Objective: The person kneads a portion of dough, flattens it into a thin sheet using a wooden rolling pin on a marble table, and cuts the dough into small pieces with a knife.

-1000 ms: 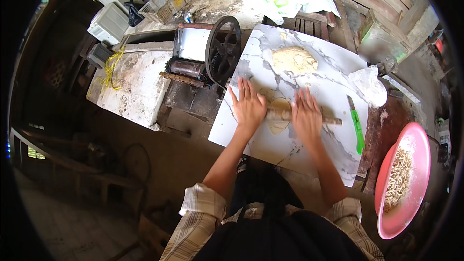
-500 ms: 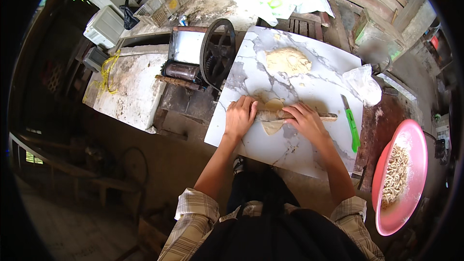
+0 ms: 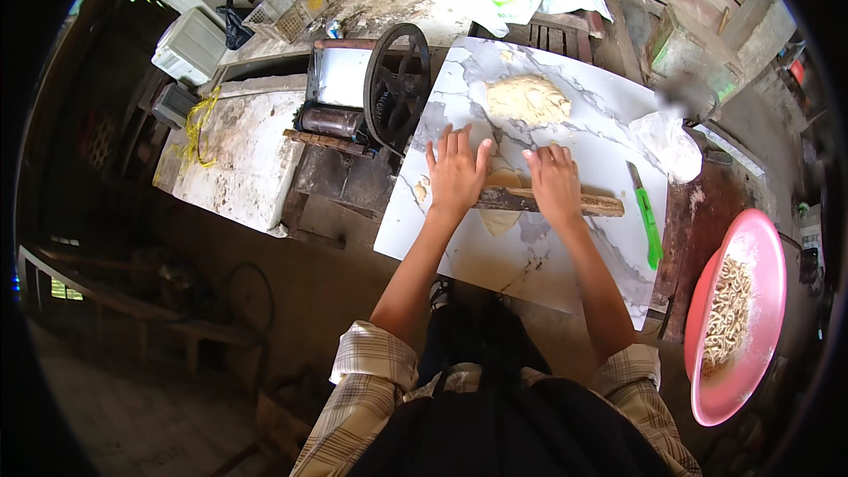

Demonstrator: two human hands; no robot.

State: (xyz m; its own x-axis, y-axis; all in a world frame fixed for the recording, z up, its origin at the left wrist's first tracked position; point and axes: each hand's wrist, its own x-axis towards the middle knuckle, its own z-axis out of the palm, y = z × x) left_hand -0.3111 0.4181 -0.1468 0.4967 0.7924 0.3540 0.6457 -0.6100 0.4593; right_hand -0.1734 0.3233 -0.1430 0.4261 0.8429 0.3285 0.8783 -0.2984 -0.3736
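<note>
— Where's the rolling pin (image 3: 548, 203)?

— Centre of the frame, a rough wooden cylinder lying across a thin, pale dough sheet (image 3: 500, 216) on the marbled board (image 3: 565, 265).

— And the hands?

— The left hand (image 3: 457, 172) and right hand (image 3: 555, 182) press flat on it, fingers spread open, gripping nothing.

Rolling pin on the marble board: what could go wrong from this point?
The rolling pin under the left hand and right hand covers a small dough piece; it may roll uneven or stick to the marble board. The pin's right end lies near the green knife, so it might knock it.
</note>
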